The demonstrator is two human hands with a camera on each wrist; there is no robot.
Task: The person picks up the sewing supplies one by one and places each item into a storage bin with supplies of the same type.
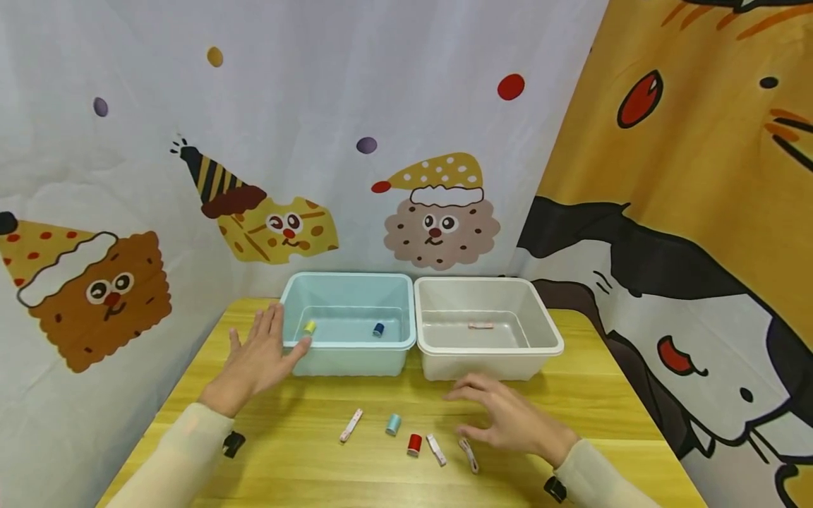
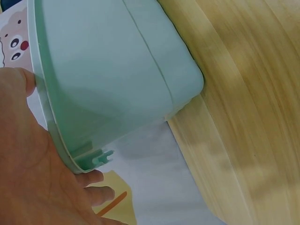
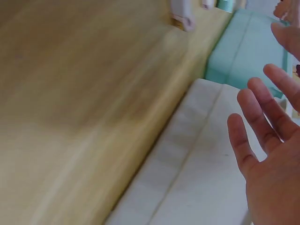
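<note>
My left hand [image 1: 257, 356] is at the left front corner of the light blue bin [image 1: 356, 360], fingers and thumb extended along its rim. In the left wrist view, the thumb and palm lie right against that rim. Inside the bin are a yellow thread spool [image 1: 309, 327] and a dark blue spool [image 1: 378, 329]. My right hand [image 1: 508, 416] hovers before the white bin [image 1: 485, 363], fingers loosely bent and holding nothing. Close below it lies a folded whitish strip [image 1: 468, 456]. Beside that are a short white strip [image 1: 436, 450], a red spool [image 1: 414, 445] and a light blue spool [image 1: 393, 425].
Another narrow pale strip [image 1: 351, 426] lies farther left on the wooden table [image 1: 286, 466]. A pinkish strip [image 1: 480, 326] rests inside the white bin. Both bins stand side by side at the table's back, against a printed curtain [image 1: 286, 92].
</note>
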